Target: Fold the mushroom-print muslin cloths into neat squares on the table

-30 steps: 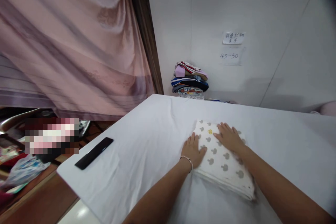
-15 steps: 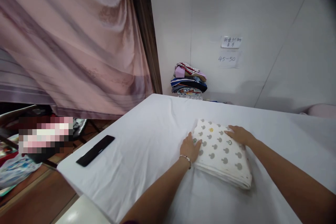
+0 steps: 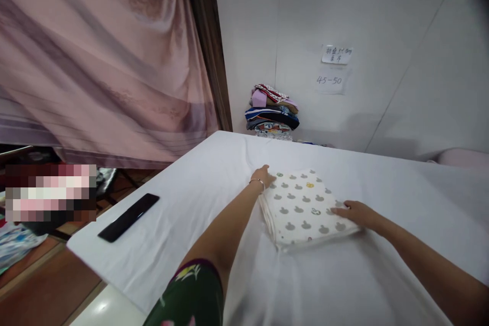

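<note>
A folded white cloth with grey, apple-like prints and a few green and yellow ones lies on the white-covered table, turned at an angle. My left hand, with a bracelet at the wrist, grips its far left corner, and part of the fingers is hidden there. At the right edge, my right hand holds the cloth with fingertips on its top face. Layered edges show along the cloth's left and near sides.
A flat black object lies near the table's left edge. Behind the table rises a stack of folded fabrics against the wall. Two paper notes are stuck on the wall. A pink curtain hangs at the left.
The cloth has turned clockwise on the table. My left hand has moved away from me to the far left corner, while my right hand has come nearer along the right side.
</note>
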### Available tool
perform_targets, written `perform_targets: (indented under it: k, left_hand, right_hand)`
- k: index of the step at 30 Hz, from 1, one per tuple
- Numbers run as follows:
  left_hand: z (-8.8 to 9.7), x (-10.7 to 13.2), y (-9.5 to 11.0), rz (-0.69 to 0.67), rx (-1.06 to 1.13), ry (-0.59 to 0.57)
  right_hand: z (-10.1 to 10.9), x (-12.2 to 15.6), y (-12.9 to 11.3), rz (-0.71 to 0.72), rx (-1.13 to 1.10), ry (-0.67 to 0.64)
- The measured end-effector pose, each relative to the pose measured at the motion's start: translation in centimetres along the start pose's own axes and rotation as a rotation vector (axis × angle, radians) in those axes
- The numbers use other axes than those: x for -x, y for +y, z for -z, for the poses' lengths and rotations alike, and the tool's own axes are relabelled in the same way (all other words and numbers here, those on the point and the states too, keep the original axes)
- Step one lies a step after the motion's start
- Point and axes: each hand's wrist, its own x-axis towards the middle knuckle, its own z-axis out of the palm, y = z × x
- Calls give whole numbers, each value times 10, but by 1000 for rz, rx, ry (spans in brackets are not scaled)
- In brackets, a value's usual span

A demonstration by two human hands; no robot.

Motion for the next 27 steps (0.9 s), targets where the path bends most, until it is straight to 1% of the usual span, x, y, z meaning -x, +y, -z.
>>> perform_targets:
  k: [1,3,5,7,8,9,11,13,15,16,19,21,23,24,27]
  left_hand:
    - [-3,-1,2,3,-3,5]
    - [-12,10,8,-40,-20,51]
    - [-24,36,14,-147,-44,109]
    - [-38,73,18,-295,-69,103]
    - [-45,93,18,-374,-82,77]
    - [-53,112,17,-444,-94,67]
    - [-66,144,13,-583,-122,20]
    - [-77,163,7,-646,-156,15]
    - [-82,170,4,-655,-174,47]
    - [-82,170,4,-652,-176,65]
    - [-79,171,5,-655,-138,99]
    - [-75,175,5,-637,-60,124]
    - [-72,180,-1,-569,60,184]
    - [-70,181,-5,-510,131,231]
    - [-68,182,-24,-281,355,364]
  right_hand:
    - [-1,9,1,-8,-15,-26]
    - [-1,24,0,1,-27,-46]
    - [2,39,-6,77,4,45]
    - [1,52,-15,237,55,197]
    - [-3,59,-19,350,86,263]
    - [-9,65,-24,471,121,301]
    - [-28,75,-30,692,197,301]
    - [-48,80,-31,814,254,273]
    - [-62,81,-29,836,283,258]
    - [-64,81,-27,828,290,248]
    - [-57,83,-27,799,278,198]
    - [-47,89,-32,784,237,212]
    - [-41,98,-41,783,179,270]
    - [-40,102,-47,796,151,298]
    - [-46,114,-67,878,87,336]
